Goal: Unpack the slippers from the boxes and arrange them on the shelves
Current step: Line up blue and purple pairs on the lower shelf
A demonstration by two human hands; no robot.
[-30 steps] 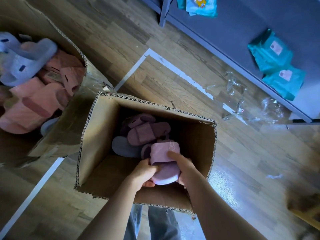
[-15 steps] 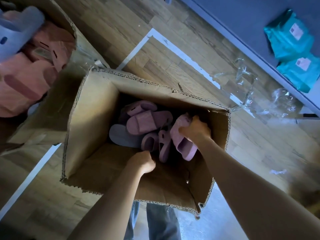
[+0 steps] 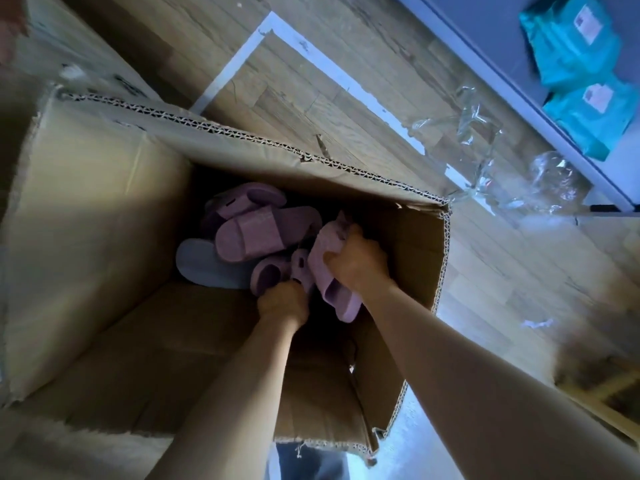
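Here, purple slipper [image 3: 337,299] seemingly between curled fingers [image 3: 351,233] of right hand [image 3: 358,265]

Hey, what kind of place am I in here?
Likely a shop or stockroom being stocked: an open cardboard box of purple slippers, a grey shelf holding teal packets, and discarded clear wrapping on the floor.

The box [image 3: 104,237] is open on top, with walls standing all round. Seen from the right hand [image 3: 356,261], slippers [image 3: 256,233] crowd the bottom from 9 to 11 o'clock, and the box's right wall stands close at 3 o'clock. Bare cardboard lies free at 7 to 8 o'clock. Outside the box, crumpled plastic wrap [image 3: 474,133] litters the floor [image 3: 346,57] at 1 to 2 o'clock, in front of the shelf [image 3: 485,36].
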